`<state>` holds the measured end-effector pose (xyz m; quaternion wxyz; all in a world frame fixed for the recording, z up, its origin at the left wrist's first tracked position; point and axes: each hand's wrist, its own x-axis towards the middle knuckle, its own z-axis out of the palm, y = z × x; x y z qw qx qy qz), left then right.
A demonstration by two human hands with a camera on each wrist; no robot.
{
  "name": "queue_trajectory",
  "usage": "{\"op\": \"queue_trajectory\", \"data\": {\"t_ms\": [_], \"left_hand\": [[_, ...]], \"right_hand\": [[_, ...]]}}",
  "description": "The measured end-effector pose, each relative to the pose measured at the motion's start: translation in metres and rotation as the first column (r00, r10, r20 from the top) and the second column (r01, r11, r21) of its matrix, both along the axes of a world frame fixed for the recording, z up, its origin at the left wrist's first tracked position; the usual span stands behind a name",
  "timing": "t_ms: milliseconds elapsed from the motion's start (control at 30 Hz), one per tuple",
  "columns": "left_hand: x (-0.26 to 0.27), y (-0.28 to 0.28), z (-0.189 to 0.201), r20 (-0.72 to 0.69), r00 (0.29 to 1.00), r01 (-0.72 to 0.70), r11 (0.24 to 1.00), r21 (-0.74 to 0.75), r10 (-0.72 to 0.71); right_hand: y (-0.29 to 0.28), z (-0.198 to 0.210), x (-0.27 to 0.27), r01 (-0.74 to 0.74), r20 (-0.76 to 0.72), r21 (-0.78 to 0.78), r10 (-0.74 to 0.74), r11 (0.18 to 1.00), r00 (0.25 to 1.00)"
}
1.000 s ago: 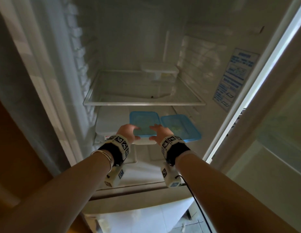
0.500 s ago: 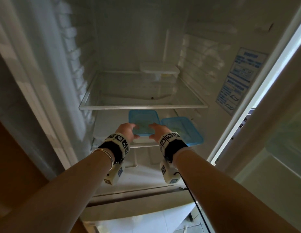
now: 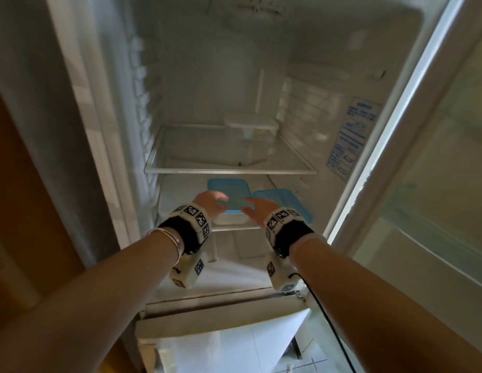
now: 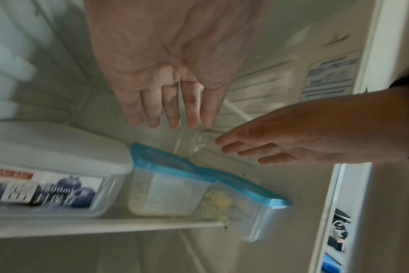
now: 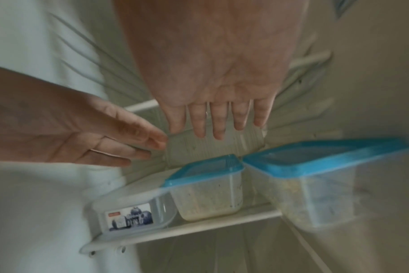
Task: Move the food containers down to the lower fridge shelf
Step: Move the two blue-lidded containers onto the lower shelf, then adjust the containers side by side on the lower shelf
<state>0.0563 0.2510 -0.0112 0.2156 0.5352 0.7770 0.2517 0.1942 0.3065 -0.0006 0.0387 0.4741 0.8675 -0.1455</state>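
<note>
Three food containers stand in a row on the lower shelf [image 3: 229, 229]: a white-lidded one [image 3: 178, 195] at the left, a blue-lidded one [image 3: 230, 191] in the middle and another blue-lidded one [image 3: 288, 201] at the right. My left hand [image 3: 211, 201] and right hand [image 3: 257, 208] hover just above the middle container [image 4: 166, 184], fingers straight, holding nothing. The wrist views show both palms clear of the blue lid [image 5: 206, 166]. One more clear container with a white lid [image 3: 249, 127] sits at the back right of the upper glass shelf [image 3: 229, 170].
The fridge door [image 3: 428, 184] stands open at the right. A blue-printed label [image 3: 353, 135] is stuck on the right inner wall. The white-lidded container carries a blueberry label [image 4: 47, 192]. A drawer front [image 3: 234, 310] lies below the lower shelf.
My hands have pushed the middle blue-lidded container further in on the lower shelf, let go of it and lifted off it with straight fingers. The head view has tilted upward.
</note>
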Motion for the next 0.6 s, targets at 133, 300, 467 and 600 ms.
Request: {"op": "queue_trajectory", "data": {"t_ms": [133,300,467,600], "left_hand": [[0.014,-0.018,0.032,-0.007,0.993,0.122,0.993,0.001,-0.122],[0.019,-0.02,0.069,-0.044,0.985,0.173,0.98,0.094,-0.169],[0.007,0.008,0.098,-0.027,0.996,0.087,0.984,0.153,-0.084],[-0.01,0.051,0.102,0.019,1.0,-0.005,0.98,0.201,0.001]], "right_hand": [[-0.021,0.033,0.015,-0.009,0.009,0.087,0.008,0.996,1.0],[-0.029,0.076,0.027,0.042,-0.059,0.205,-0.031,0.978,0.998],[0.0,0.102,0.016,0.098,-0.063,0.198,-0.087,0.975,0.994],[0.044,0.117,-0.001,0.133,-0.044,0.213,-0.127,0.968,0.991]]}}
